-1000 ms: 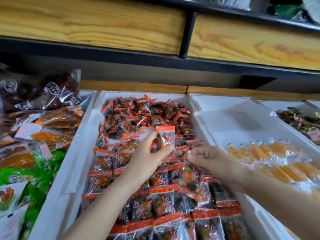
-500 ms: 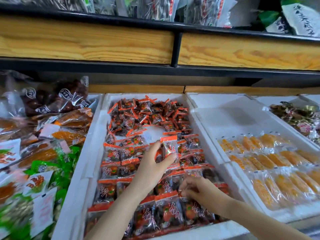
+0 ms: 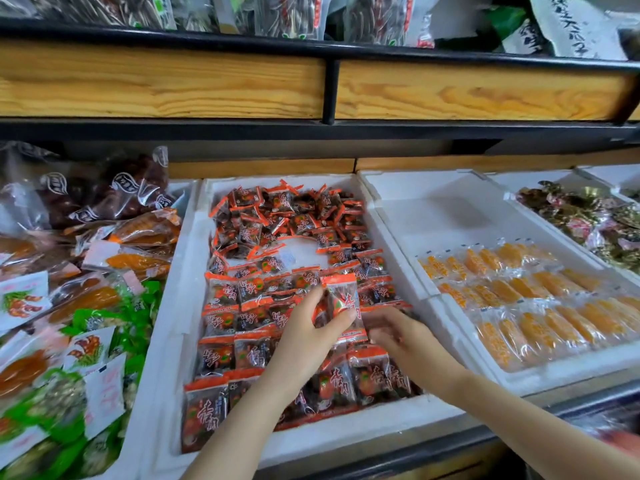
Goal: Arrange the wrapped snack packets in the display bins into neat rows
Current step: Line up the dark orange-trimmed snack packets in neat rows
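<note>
Head view, looking down at a shelf of white foam bins. Mid-shelf, the centre bin (image 3: pixel 180 306) holds the orange-edged packets (image 3: pixel 221 323): dark contents, orange seals top & bottom, red characters on front. Near half of bin = pkts laid flat in overlapping rows running left to right. Far half = loose heap, pkts at all angles, w/ a patch of white floor (image 3: pixel 298 247) showing btwn heap and rows.

The left hand (image 3: pixel 308 344) reaches in from near-left over the rows, approx mid-bin. Thumb and fingers pinch one held packet (image 3: pixel 343 303) by its sides. It stands upright, orange seal on top, raised above the rows beneath.

The right hand (image 3: pixel 401 337) reaches in from near-right, low on the rows just right of the left hand, knuckles up, fingers curled toward the left by the held packet's bottom edge. It's blurred there, so can't tell whether those fingers grip a pkt or only touch the row.

The right bin (image 3: pixel 433 220) has yellow-orange packets (image 3: pixel 519 306) in clear wrap, in rows across its near part. Farther right: dark mixed wrapped sweets (image 3: pixel 581 220).

Left of the centre bin: bags of dark red fruit (image 3: pixel 104 195) at the far end, orange dried-fruit bags (image 3: pixel 138 233) nearer, green packs (image 3: pixel 131 317) nearest.

Above: wooden shelf front (image 3: pixel 166 84) w/ black rails, more bags (image 3: pixel 287 15) standing on top.
</note>
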{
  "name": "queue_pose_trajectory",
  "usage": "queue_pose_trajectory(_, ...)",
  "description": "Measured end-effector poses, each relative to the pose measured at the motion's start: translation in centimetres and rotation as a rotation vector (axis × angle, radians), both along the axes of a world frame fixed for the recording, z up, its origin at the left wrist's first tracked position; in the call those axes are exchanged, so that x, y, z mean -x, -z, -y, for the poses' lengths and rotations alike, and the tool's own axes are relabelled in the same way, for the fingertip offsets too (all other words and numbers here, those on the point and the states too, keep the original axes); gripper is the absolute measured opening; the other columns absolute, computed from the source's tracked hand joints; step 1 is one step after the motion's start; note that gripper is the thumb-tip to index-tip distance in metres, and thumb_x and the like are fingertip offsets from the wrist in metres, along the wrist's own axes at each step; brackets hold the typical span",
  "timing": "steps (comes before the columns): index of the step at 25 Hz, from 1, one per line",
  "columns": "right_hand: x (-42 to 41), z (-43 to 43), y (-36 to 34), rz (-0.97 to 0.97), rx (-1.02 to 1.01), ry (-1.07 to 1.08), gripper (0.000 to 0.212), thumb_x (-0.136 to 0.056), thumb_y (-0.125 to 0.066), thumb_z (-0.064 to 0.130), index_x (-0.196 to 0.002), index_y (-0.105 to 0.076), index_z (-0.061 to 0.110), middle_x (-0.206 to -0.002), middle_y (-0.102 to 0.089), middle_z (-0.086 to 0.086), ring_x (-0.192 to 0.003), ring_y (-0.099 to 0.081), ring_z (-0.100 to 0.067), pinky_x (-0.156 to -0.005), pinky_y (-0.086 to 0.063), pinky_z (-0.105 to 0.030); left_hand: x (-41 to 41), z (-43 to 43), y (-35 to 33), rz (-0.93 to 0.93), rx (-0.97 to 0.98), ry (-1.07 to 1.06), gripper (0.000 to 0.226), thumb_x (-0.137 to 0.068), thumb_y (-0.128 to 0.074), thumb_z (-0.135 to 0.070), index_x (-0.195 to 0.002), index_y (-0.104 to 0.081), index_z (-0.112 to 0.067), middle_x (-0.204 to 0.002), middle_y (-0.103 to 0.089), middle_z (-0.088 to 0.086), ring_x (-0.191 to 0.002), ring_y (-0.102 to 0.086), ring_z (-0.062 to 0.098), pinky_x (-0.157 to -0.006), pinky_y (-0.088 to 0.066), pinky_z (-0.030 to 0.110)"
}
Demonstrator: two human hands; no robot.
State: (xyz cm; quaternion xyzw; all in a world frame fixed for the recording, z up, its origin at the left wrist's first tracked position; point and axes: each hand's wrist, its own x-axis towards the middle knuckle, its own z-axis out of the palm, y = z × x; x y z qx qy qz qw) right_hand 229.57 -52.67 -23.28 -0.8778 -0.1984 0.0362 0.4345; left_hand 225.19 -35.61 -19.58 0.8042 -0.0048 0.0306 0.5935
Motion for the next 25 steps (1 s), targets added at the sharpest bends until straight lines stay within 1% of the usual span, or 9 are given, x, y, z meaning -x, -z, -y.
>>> queue_pose_trajectory(3, 1.9, 0.7, -2.7, -0.194, -0.336, 0.026, 0.017, -0.098, -0.044, 0.025, -0.107, -0.058, 0.022, -0.092, -0.067, 0.009, -0.084, -0.066, -0.006, -0.080, -0.055, -0.027, 1.0, 0.7, 0.5, -0.060, -0.034, 0.095, 0.078, -0.089, -0.058, -0.044, -0.152, -0.014, -0.027, -0.157, -0.016, -0.016, -0.139, -0.018, 0.002, -0.103, -0.019, 0.021)
queue_pose_trajectory(6, 3.2, 1.7, -3.7, -0.304, -0.307, -0.036, 0.024, -0.088, -0.061, 0.026, -0.095, -0.056, 0.004, -0.074, -0.059, 0.000, -0.071, -0.060, -0.012, -0.076, -0.052, -0.030, 1.7, 1.5, 0.7, -0.134, -0.063, 0.191, 0.083, -0.087, -0.061, -0.044, -0.152, -0.012, -0.027, -0.155, -0.017, -0.017, -0.142, -0.017, 0.006, -0.108, -0.020, 0.024)
queue_pose_trajectory(10, 4.1, 3.2, -4.3, -0.402, -0.327, 0.001, 0.054, -0.075, -0.068, 0.034, -0.108, -0.053, -0.006, -0.089, -0.067, -0.020, -0.079, -0.065, -0.024, -0.077, -0.055, -0.033, 2.3, 2.2, 0.7, -0.137, -0.044, 0.251, 0.063, -0.083, -0.068, -0.041, -0.136, -0.035, -0.038, -0.130, -0.038, -0.028, -0.122, -0.038, 0.000, -0.098, -0.031, 0.023)
queue_pose_trajectory(13, 4.7, 3.8, -4.3, -0.422, -0.341, 0.010, 0.037, -0.083, -0.062, 0.027, -0.110, -0.055, 0.002, -0.085, -0.072, -0.009, -0.075, -0.069, -0.019, -0.070, -0.055, -0.030, 2.7, 2.4, 0.8, -0.144, 0.058, 0.219, 0.041, -0.085, -0.068, -0.038, -0.119, -0.047, -0.042, -0.114, -0.041, -0.031, -0.107, -0.040, -0.006, -0.090, -0.031, 0.022)
queue_pose_trajectory(18, 4.9, 4.4, -4.7, -0.377, -0.315, 0.041, 0.019, -0.091, -0.055, 0.014, -0.110, -0.056, 0.011, -0.091, -0.073, -0.009, -0.078, -0.071, -0.018, -0.062, -0.054, -0.021, 2.9, 3.2, 1.1, -0.088, 0.088, 0.195, 0.038, -0.086, -0.069, -0.031, -0.116, -0.050, -0.044, -0.124, -0.047, -0.023, -0.118, -0.044, 0.004, -0.100, -0.038, 0.030)
queue_pose_trajectory(19, 4.4, 4.8, -4.8, -0.322, -0.289, 0.081, 0.016, -0.092, -0.054, 0.015, -0.107, -0.058, 0.010, -0.091, -0.073, -0.008, -0.078, -0.071, -0.018, -0.061, -0.054, -0.021, 2.9, 3.3, 1.1, -0.072, 0.099, 0.163, 0.039, -0.087, -0.067, -0.029, -0.118, -0.048, -0.043, -0.119, -0.047, -0.025, -0.114, -0.046, 0.002, -0.099, -0.039, 0.030)
queue_pose_trajectory(21, 3.0, 5.8, -4.8, -0.118, -0.162, 0.193, 0.008, -0.093, -0.053, 0.016, -0.098, -0.058, 0.012, -0.087, -0.072, -0.002, -0.076, -0.070, -0.014, -0.061, -0.052, -0.018, 2.9, 3.0, 1.0, -0.063, 0.123, 0.064, 0.040, -0.092, -0.061, -0.024, -0.125, -0.042, -0.037, -0.107, -0.045, -0.029, -0.095, -0.051, -0.001, -0.082, -0.043, 0.024)
queue_pose_trajectory(23, 1.5, 6.6, -4.5, 0.033, 0.055, 0.254, 0.009, -0.094, -0.053, 0.018, -0.085, -0.053, 0.020, -0.077, -0.066, 0.007, -0.068, -0.063, -0.010, -0.055, -0.045, -0.012, 2.6, 2.3, 1.1, -0.072, 0.156, -0.018, 0.040, -0.095, -0.056, -0.019, -0.129, -0.040, -0.031, -0.107, -0.051, -0.020, -0.087, -0.055, 0.004, -0.069, -0.046, 0.016)
queue_pose_trajectory(25, 0.5, 6.8, -3.4, 0.023, 0.308, 0.220, 0.013, -0.095, -0.052, 0.022, -0.083, -0.047, 0.024, -0.071, -0.057, 0.010, -0.061, -0.056, -0.006, -0.051, -0.041, -0.013, 2.5, 1.6, 1.2, -0.044, 0.127, -0.045, 0.039, -0.095, -0.056, -0.017, -0.127, -0.043, -0.032, -0.121, -0.046, -0.019, -0.104, -0.047, 0.003, -0.083, -0.039, 0.016)
